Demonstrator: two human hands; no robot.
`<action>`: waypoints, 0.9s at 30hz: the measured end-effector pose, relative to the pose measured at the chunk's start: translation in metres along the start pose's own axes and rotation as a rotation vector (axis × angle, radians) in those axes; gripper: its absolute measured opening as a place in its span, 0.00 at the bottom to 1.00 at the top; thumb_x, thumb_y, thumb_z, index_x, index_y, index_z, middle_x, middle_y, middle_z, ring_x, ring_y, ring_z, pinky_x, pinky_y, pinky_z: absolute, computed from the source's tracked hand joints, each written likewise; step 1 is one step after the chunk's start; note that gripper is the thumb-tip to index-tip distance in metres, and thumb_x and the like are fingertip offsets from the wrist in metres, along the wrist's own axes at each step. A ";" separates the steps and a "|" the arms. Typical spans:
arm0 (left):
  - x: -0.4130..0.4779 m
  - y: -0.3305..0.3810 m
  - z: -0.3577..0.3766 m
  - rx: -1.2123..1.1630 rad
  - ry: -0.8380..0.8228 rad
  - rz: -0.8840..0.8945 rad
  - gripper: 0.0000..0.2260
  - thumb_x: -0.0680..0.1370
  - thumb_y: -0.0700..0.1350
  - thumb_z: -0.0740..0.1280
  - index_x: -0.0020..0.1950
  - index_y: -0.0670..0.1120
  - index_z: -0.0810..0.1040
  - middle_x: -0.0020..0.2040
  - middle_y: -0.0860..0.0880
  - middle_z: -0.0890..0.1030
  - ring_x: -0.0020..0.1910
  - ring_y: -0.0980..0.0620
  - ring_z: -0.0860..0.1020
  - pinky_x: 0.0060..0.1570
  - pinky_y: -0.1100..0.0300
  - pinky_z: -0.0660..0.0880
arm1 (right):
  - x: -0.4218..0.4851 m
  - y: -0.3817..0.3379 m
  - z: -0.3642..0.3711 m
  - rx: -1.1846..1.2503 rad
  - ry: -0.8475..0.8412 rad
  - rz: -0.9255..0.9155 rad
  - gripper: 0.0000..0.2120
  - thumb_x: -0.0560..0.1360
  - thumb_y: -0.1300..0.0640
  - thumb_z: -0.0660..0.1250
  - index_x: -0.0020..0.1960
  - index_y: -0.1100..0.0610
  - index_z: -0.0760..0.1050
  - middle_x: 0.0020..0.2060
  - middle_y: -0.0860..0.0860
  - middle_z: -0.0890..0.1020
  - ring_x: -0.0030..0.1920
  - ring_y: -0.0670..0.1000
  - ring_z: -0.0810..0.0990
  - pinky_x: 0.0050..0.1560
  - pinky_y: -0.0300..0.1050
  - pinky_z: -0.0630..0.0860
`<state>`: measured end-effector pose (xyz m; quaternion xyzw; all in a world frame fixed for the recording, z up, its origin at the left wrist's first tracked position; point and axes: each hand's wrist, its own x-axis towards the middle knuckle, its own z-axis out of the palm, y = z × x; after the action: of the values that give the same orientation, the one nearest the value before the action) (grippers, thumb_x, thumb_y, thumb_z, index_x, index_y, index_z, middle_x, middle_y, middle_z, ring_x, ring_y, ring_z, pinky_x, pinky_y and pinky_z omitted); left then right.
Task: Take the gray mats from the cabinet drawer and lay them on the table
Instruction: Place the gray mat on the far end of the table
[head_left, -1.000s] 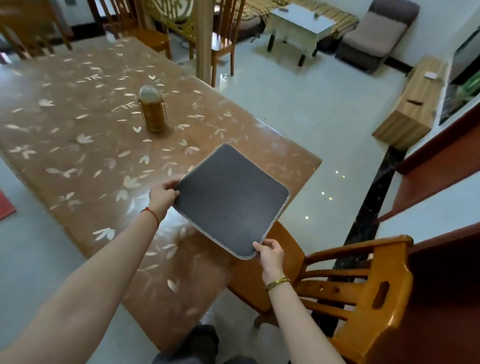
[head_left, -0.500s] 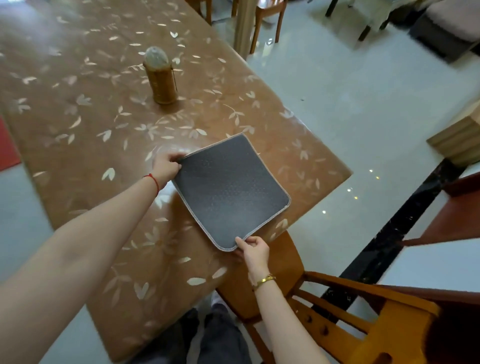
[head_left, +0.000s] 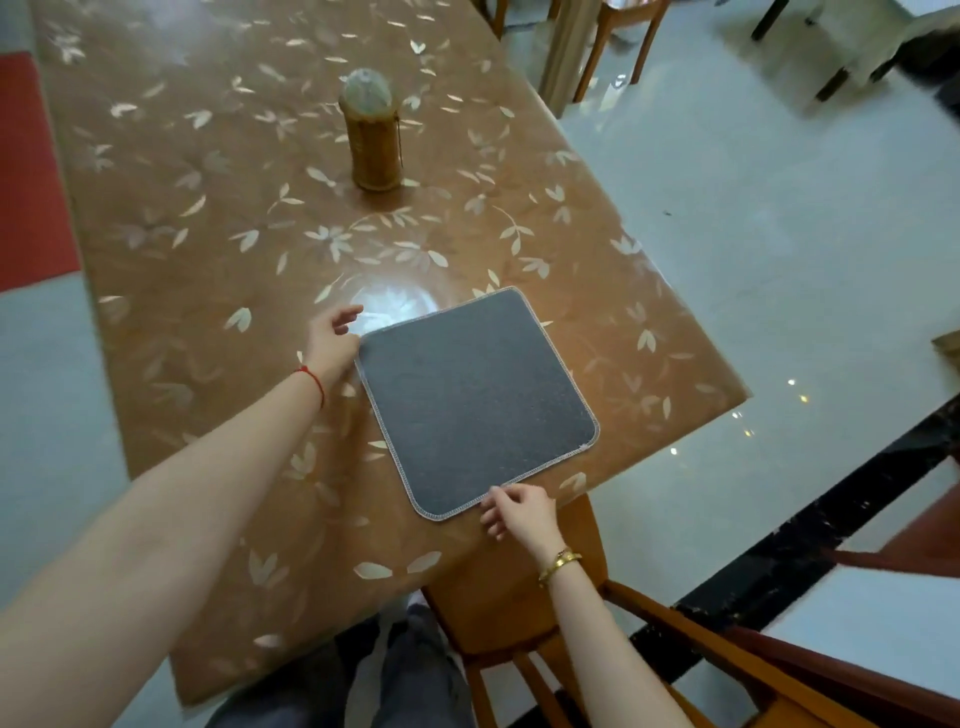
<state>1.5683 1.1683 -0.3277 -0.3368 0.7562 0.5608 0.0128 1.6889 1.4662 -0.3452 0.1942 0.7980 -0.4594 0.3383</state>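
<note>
Mat (head_left: 475, 402) lies flat on the bench (head_left: 208, 218) near its corner; left hand (head_left: 332, 345) fingers apart beside one edge, right hand (head_left: 519, 512) fingers loose at another, apparently releasing.

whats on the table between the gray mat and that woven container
Nothing: in the head view, only bare leaf-patterned table, with a glare patch, separates the gray mat from the woven container.

Both arms extended forward; left hand (head_left: 332, 343) with fingers loosely spread, right hand (head_left: 519, 512) with fingers lightly curled.
</note>
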 end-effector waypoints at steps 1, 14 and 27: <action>-0.010 -0.004 -0.003 -0.007 0.060 -0.026 0.20 0.74 0.28 0.62 0.65 0.40 0.78 0.63 0.41 0.79 0.59 0.46 0.76 0.62 0.56 0.73 | 0.007 -0.004 -0.010 -0.080 0.102 -0.051 0.13 0.79 0.53 0.62 0.38 0.56 0.79 0.31 0.51 0.83 0.31 0.48 0.81 0.40 0.46 0.81; -0.140 -0.074 0.040 -0.041 0.136 -0.364 0.19 0.77 0.39 0.68 0.67 0.43 0.73 0.58 0.46 0.81 0.59 0.47 0.79 0.64 0.51 0.75 | 0.120 -0.063 -0.093 -0.500 0.444 -0.236 0.16 0.76 0.55 0.65 0.63 0.58 0.72 0.60 0.58 0.75 0.62 0.59 0.72 0.65 0.55 0.71; -0.137 -0.078 0.049 -0.143 0.136 -0.483 0.16 0.74 0.32 0.71 0.61 0.38 0.77 0.52 0.42 0.80 0.52 0.45 0.79 0.59 0.49 0.78 | 0.134 -0.047 -0.103 -0.212 0.438 -0.140 0.08 0.72 0.62 0.68 0.48 0.54 0.73 0.53 0.56 0.78 0.55 0.57 0.78 0.60 0.54 0.76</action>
<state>1.6975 1.2667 -0.3569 -0.5444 0.6114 0.5698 0.0716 1.5294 1.5309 -0.3768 0.1967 0.9075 -0.3426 0.1430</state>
